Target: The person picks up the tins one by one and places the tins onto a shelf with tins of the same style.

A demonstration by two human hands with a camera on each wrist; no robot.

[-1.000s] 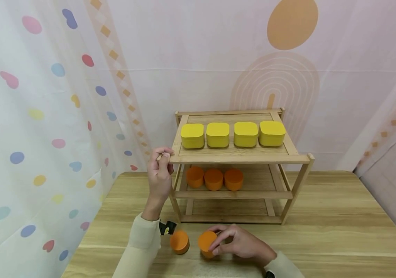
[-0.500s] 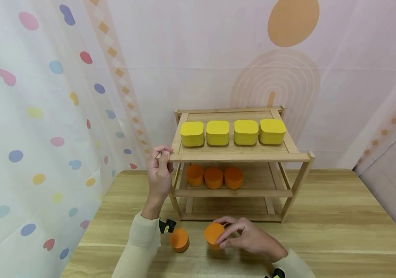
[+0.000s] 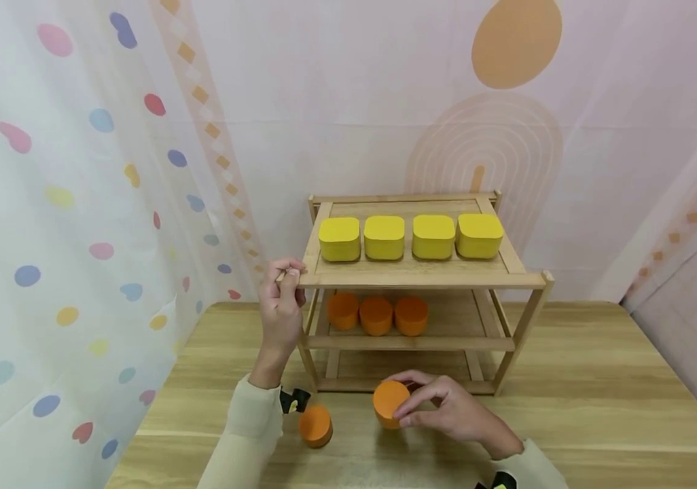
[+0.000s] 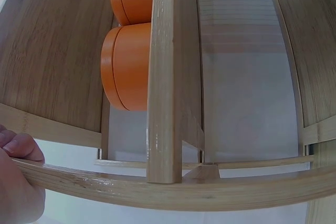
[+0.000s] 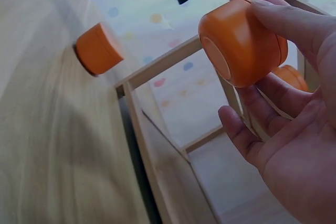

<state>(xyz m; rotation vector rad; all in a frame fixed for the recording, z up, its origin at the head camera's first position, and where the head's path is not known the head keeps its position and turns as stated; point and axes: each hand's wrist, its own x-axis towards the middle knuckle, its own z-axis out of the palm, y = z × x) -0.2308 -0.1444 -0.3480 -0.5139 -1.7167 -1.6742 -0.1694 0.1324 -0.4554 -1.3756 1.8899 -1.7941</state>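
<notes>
My right hand (image 3: pixel 449 407) pinches a round orange tin (image 3: pixel 390 402) between thumb and fingers, just above the table in front of the wooden rack (image 3: pixel 409 280). In the right wrist view this lidded tin (image 5: pixel 231 35) is tilted, its round base showing. Another orange tin (image 3: pixel 316 426) stands on the table to its left. At the rack's front left corner my left hand (image 3: pixel 282 305) grips the top rail, with thumb and fingers curled round it. Three orange tins (image 3: pixel 376 316) stand in a row on the middle shelf, towards its left.
Several yellow rounded-square tins (image 3: pixel 433 238) line the top shelf. The rack's bottom shelf (image 3: pixel 403 365) lies close to the tabletop (image 3: pixel 593 394). A patterned curtain (image 3: pixel 348 81) hangs behind and to the left. Bare wood shows on the middle shelf right of the orange tins.
My right hand has raised the orange tin off the table and carried it to the right and towards the rack. The left hand keeps its grip on the rail.
</notes>
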